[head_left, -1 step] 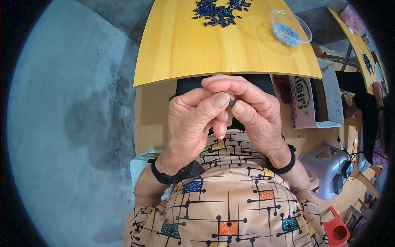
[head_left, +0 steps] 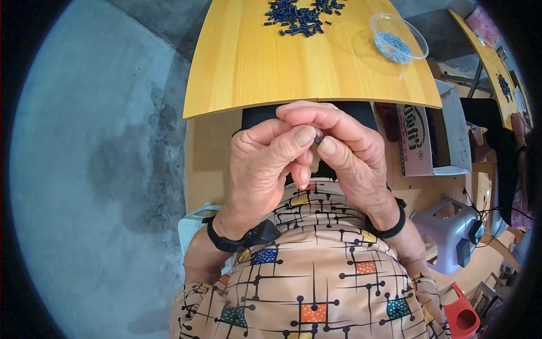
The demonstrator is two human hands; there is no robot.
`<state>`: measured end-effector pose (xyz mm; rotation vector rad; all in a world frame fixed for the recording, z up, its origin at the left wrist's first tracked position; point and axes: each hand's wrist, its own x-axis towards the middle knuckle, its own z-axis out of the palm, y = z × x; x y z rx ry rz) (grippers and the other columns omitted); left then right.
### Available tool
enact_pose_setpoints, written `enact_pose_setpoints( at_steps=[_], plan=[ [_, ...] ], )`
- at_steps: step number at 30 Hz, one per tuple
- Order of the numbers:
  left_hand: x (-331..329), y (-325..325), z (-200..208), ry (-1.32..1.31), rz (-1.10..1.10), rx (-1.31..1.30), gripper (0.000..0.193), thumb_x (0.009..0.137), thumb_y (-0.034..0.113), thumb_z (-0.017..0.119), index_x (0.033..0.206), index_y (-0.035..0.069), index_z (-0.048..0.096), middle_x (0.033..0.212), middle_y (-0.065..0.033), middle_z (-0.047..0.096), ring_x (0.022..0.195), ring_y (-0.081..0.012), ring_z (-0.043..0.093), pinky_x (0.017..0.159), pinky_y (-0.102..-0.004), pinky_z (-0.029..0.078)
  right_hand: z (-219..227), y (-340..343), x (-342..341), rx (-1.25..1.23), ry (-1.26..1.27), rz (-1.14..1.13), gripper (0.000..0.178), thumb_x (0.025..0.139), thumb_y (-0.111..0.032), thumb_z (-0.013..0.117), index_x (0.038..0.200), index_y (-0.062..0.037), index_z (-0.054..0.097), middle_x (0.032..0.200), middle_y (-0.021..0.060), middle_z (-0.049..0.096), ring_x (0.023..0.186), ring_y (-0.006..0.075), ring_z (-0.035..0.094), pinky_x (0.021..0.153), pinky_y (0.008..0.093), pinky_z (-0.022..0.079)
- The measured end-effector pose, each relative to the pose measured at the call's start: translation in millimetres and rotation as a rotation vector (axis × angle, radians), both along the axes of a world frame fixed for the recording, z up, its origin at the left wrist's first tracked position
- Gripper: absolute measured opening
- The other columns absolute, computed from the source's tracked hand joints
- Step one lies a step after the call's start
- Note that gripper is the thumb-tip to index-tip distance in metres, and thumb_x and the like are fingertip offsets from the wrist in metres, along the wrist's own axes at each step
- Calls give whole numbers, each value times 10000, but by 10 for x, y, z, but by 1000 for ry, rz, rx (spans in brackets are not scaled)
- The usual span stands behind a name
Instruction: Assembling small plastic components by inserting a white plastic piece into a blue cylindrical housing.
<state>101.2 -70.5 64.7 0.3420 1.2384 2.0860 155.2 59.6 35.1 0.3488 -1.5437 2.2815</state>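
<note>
My left hand [head_left: 265,161] and my right hand [head_left: 353,150] meet in front of my body, just off the table's near edge. Thumbs and fingers of both are closed in a pinch around a small dark piece [head_left: 318,136], which is mostly hidden by the fingertips. On the table [head_left: 254,73], toward the far side, lies a loose pile of small dark-blue cylindrical pieces [head_left: 299,20]. To its right stands a clear round plastic tub [head_left: 420,42] holding many small shiny silvery-blue pieces [head_left: 393,48].
An open cardboard box [head_left: 415,141] sits below the table's right side. Nearby are a grey-blue plastic stool [head_left: 446,229] with black cables and a red plastic object [head_left: 463,316]. At far right, another person's hand [head_left: 518,127] rests by a second table [head_left: 488,56] bearing dark pieces.
</note>
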Motion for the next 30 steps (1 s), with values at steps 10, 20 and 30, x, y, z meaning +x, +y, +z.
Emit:
enact_pose_setpoints(
  at_steps=[10,20,30],
  plan=[
    [-41,134,-76,-53,98,82,147,850,131,622,853,-15,638,660,-52,582,493,-105,530,444,-205,443,-68,46,-118,19,-3,-71,246,916,-131,504,1087,18,598,1005,64,594,872,98,547,789,215,435],
    [-129,209,-195,-90,96,73,170,850,163,626,847,-7,640,674,-52,591,493,-103,536,444,-202,442,-131,92,-171,-63,-104,81,532,920,-346,488,1237,78,435,1213,171,512,984,159,541,862,264,437],
    [-99,233,-175,-47,51,11,185,899,184,549,868,8,599,641,-24,541,504,-90,497,439,-223,415,-112,141,-194,102,-66,-17,394,933,-323,473,1107,21,555,1098,122,569,882,121,551,755,205,439]
  ],
)
